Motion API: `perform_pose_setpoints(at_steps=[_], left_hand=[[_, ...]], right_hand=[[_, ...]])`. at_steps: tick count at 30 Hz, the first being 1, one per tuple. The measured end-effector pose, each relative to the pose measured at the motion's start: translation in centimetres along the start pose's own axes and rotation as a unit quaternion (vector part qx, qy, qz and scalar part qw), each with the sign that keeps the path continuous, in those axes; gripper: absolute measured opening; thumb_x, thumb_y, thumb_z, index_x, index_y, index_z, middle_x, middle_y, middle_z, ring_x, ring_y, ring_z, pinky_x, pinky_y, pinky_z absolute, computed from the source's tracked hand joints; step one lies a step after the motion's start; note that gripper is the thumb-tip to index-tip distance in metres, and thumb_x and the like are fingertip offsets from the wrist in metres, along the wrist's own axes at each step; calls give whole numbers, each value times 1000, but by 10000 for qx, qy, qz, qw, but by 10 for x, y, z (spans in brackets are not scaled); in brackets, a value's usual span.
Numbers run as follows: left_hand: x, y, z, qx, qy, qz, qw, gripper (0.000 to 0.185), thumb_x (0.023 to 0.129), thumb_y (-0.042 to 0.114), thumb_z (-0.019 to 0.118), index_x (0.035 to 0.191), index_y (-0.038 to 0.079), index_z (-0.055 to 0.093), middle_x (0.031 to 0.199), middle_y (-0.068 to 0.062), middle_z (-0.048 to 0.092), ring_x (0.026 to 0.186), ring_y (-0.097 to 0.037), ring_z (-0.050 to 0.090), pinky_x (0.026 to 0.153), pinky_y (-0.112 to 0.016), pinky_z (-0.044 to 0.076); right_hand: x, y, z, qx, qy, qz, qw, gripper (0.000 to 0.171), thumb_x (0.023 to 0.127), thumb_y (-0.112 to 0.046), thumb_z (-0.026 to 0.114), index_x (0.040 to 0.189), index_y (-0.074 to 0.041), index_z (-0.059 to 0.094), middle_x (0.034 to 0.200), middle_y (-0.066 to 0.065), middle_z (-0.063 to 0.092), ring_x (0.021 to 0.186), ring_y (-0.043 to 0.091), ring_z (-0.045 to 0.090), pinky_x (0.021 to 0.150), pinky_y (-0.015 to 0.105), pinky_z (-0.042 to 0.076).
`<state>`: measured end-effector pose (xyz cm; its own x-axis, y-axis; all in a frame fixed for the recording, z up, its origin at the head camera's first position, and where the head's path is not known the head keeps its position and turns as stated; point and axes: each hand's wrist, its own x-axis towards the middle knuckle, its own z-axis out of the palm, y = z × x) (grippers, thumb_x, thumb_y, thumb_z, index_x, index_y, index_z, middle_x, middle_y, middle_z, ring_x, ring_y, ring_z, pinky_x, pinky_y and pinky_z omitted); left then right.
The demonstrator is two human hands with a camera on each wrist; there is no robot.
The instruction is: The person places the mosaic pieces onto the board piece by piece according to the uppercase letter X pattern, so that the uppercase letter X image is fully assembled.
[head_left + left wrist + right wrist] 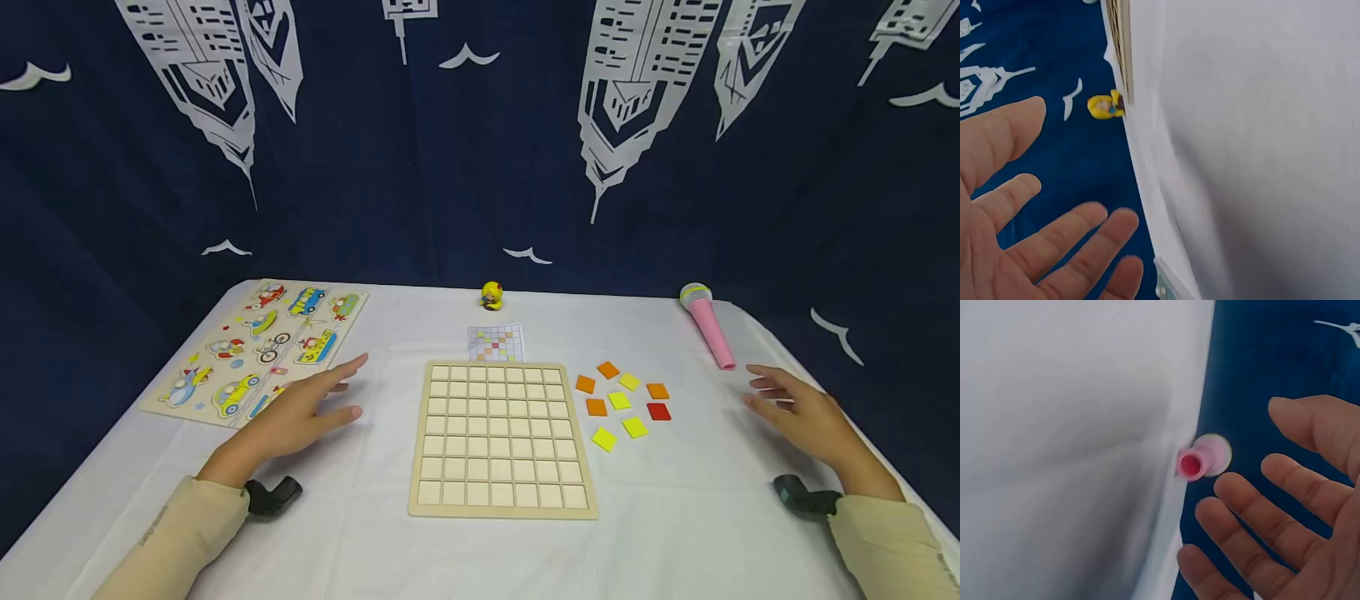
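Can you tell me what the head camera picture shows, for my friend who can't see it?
Two open hands, left hand and right hand, hover over a white table either side of an empty wooden grid board. Loose orange, yellow and red tiles lie right of it, beside a pink toy microphone.

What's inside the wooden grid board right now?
The wooden grid board shows only bare square cells; no tile sits in any. The coloured tiles lie loose on the cloth to its right. Nothing covers it.

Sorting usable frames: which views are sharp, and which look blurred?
Head view: evenly lit and sharp, grid board and tiles crisp. Left wrist view: cloth smeared, left hand soft. Right wrist view: microphone and right hand blurry.
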<state>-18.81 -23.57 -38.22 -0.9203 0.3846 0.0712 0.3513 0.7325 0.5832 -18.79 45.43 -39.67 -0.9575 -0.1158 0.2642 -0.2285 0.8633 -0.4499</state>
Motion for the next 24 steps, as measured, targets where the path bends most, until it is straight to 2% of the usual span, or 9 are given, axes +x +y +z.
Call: perform_pose_setpoints(at_steps=[1, 3, 5, 7, 9, 11, 14, 17, 24], left_hand=[[0, 1, 1, -93, -34, 21, 9999, 76, 104, 30, 75, 169, 16, 39, 161, -18, 53, 140, -42, 59, 112, -67, 45], [0, 3, 2, -255, -96, 118, 9996, 74, 104, 30, 75, 168, 13, 40, 157, -18, 58, 136, -40, 63, 111, -66, 47], [1, 3, 3, -357, -157, 226, 9990, 73, 105, 30, 74, 167, 12, 41, 151, -17, 63, 132, -37, 66, 110, -63, 49], [2, 3, 4, -421, -239, 312, 9983, 72, 105, 30, 74, 167, 12, 42, 146, -16, 68, 127, -33, 70, 106, -57, 54], [4, 2, 6, -523, -332, 354, 9975, 72, 104, 30, 75, 166, 12, 43, 141, -13, 71, 119, -27, 72, 101, -47, 57], [5, 2, 7, -627, -420, 339, 9966, 73, 103, 29, 77, 166, 11, 43, 135, -10, 74, 112, -21, 72, 95, -38, 58], [7, 3, 9, -789, -518, 306, 9951, 74, 102, 27, 78, 165, 9, 44, 127, -7, 76, 104, -16, 71, 90, -31, 58], [7, 5, 10, -850, -616, 251, 9942, 76, 101, 28, 78, 165, 8, 43, 121, -3, 77, 101, -14, 72, 89, -32, 58], [9, 14, 16, -1009, -927, 82, 9905, 77, 101, 26, 78, 165, 7, 41, 110, 4, 74, 93, -13, 72, 85, -31, 55]], right_hand=[[1, -1, 0, 143, -25, -24, 9999, 50, 101, -12, 75, 142, 11, 57, 120, 29, 72, 99, -5, 66, 74, 4, 43], [1, -3, 0, 463, -64, -131, 9988, 47, 100, -8, 75, 140, 9, 58, 115, 8, 77, 94, -22, 52, 73, 4, 44], [2, -5, 0, 785, -159, -259, 9964, 39, 100, -4, 74, 138, -4, 65, 108, -12, 76, 93, -21, 56, 72, 6, 47], [3, -7, 0, 1127, -334, -363, 9924, 41, 100, -1, 73, 134, -24, 69, 106, -26, 71, 93, -17, 60, 73, 8, 49], [4, -10, 0, 1410, -520, -438, 9877, 53, 101, 2, 71, 129, -42, 66, 105, -26, 72, 94, -13, 64, 75, 8, 49], [5, -13, 3, 1596, -635, -491, 9839, 62, 101, 4, 70, 127, -51, 62, 105, -24, 74, 95, -12, 65, 77, 7, 49], [7, -17, 5, 1714, -697, -627, 9807, 63, 100, 8, 68, 128, -49, 64, 106, -22, 75, 96, -11, 66, 80, 6, 49], [8, -21, 7, 1825, -743, -619, 9784, 58, 101, 7, 67, 128, -45, 67, 107, -21, 76, 96, -10, 67, 81, 6, 50], [8, -31, 10, 2089, -1044, -656, 9701, 39, 102, 6, 66, 133, -18, 72, 106, -9, 78, 95, 0, 71, 81, 11, 53]])
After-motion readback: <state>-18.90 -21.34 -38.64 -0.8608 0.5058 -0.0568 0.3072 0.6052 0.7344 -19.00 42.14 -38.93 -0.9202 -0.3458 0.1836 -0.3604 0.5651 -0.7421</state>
